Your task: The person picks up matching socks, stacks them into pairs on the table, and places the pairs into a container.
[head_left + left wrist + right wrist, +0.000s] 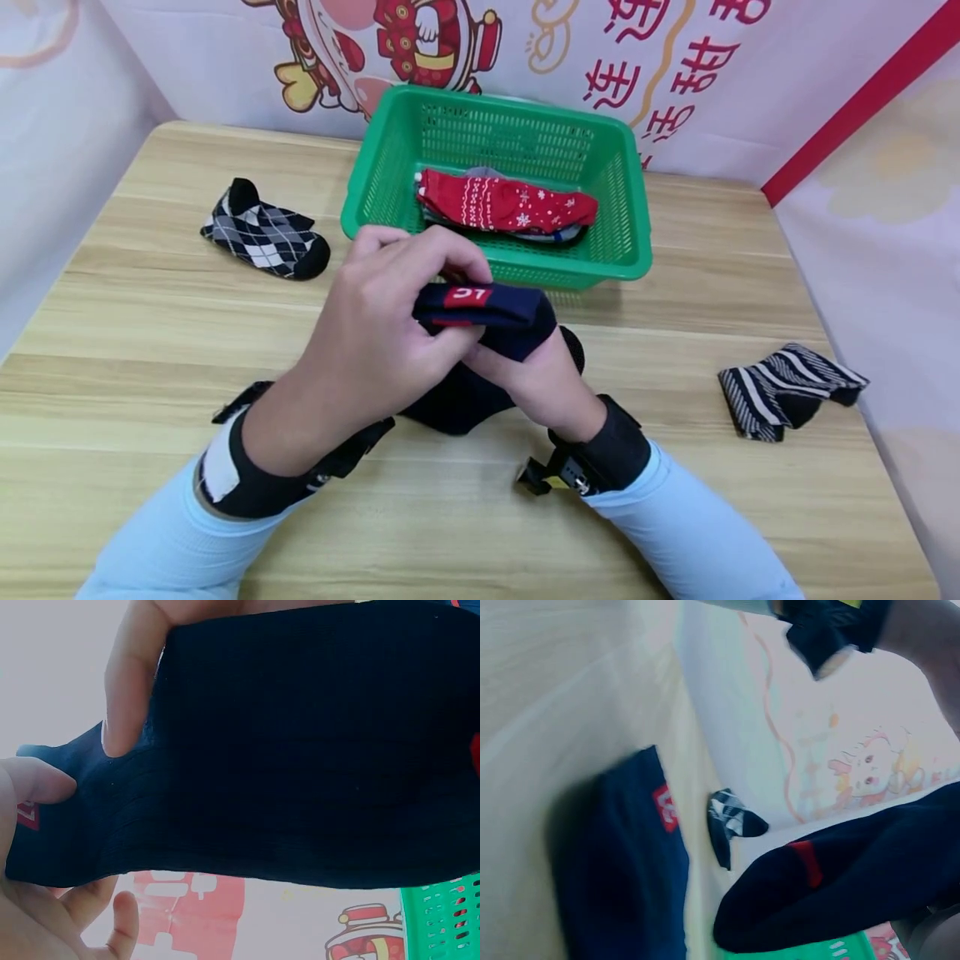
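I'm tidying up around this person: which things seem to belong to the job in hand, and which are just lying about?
Likely in the job:
navy sock, held by the left hand and right hand
second navy sock
green basket, with a red sock inside

Apparently just lying about:
argyle sock
striped sock

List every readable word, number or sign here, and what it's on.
"连连": red characters on the backdrop.
"活甜": red characters, also on the backdrop; neighbouring characters are cut off or hidden.
Red label on the navy sock: white marks, too unclear to read.
Red patch behind the sock: white characters, partly hidden, unreadable.
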Motion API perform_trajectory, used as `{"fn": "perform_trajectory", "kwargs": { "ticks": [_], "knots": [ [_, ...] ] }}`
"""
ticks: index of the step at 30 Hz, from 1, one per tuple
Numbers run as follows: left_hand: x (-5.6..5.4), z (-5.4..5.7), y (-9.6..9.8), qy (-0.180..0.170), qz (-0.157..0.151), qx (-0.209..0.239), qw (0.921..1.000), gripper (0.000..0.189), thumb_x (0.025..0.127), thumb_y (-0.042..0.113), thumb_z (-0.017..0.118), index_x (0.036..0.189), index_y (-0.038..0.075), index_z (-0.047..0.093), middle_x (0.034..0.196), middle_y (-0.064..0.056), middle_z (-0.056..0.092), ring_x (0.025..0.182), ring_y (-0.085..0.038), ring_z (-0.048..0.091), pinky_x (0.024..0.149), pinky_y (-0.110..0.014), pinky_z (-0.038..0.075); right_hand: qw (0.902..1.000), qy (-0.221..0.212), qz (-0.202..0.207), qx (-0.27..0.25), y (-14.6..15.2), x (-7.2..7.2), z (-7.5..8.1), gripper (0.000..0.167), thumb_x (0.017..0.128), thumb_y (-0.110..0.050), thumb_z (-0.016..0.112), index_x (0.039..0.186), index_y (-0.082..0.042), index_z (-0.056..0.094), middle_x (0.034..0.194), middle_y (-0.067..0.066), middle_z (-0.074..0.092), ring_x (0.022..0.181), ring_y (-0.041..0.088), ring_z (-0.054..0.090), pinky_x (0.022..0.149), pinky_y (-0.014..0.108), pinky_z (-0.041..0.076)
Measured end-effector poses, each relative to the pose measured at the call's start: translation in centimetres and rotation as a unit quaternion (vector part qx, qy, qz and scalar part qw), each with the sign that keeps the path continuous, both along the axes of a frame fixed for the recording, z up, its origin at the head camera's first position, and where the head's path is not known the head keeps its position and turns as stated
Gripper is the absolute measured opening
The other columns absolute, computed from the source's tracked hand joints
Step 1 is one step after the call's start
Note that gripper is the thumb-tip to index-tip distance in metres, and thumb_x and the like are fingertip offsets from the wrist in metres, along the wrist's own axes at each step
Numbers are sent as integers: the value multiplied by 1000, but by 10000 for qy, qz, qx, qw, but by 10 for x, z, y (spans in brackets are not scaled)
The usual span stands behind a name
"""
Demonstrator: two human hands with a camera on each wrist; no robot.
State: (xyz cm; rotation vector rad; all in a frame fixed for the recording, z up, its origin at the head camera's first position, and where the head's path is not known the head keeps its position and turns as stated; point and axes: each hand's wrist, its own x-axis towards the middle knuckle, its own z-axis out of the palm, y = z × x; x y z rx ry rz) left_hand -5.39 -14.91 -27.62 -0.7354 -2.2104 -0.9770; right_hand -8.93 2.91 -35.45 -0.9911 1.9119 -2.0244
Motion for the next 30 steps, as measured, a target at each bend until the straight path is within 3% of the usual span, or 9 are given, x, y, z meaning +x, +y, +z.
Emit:
{"fn": "perform_trajectory", "kwargs": {
  "ticks": [4, 10, 15, 23, 30],
  "knots": [
    [-5, -8, -1, 42, 9, 62, 10000, 19, 85, 16, 74, 100, 9, 64, 97, 0, 73, 95, -13, 70, 89, -38, 39, 9997, 182, 61, 177, -5, 2, -8, 45, 92, -17, 72, 129, 5, 57, 123, 21, 64, 112, 16, 62, 105, 37, 48],
    [-9, -17, -4, 43, -28, 238, 9997, 20, 85, 17, 73, 102, 12, 65, 101, 9, 73, 97, -9, 69, 88, -38, 39, 9967, 409, -182, 680, -8, 1, -16, 37, 91, 4, 66, 127, 3, 60, 123, 19, 65, 112, 15, 62, 104, 35, 48],
    [-8, -16, -3, 55, -144, 311, 9994, 19, 86, 17, 73, 102, 11, 65, 100, 8, 73, 98, -9, 68, 88, -37, 38, 9911, 786, -419, 989, -8, -2, -20, 30, 92, 4, 65, 122, 4, 64, 117, 17, 69, 107, 16, 63, 100, 33, 50],
    [-4, -15, -1, 45, -286, 316, 9991, 21, 84, 15, 75, 102, 11, 65, 101, 7, 73, 99, -11, 69, 90, -39, 38, 9880, 874, -224, 1254, -7, -8, -24, 27, 93, 2, 64, 120, 2, 66, 113, 14, 70, 103, 14, 63, 97, 32, 51],
    [-3, -14, -1, 81, -348, 380, 9986, 20, 84, 14, 75, 101, 10, 66, 99, 7, 73, 97, -11, 69, 89, -38, 38, 9789, 1078, -140, 1730, -7, -10, -25, 28, 92, -2, 67, 121, 0, 66, 114, 12, 70, 105, 18, 65, 98, 32, 51]
  ]
}}
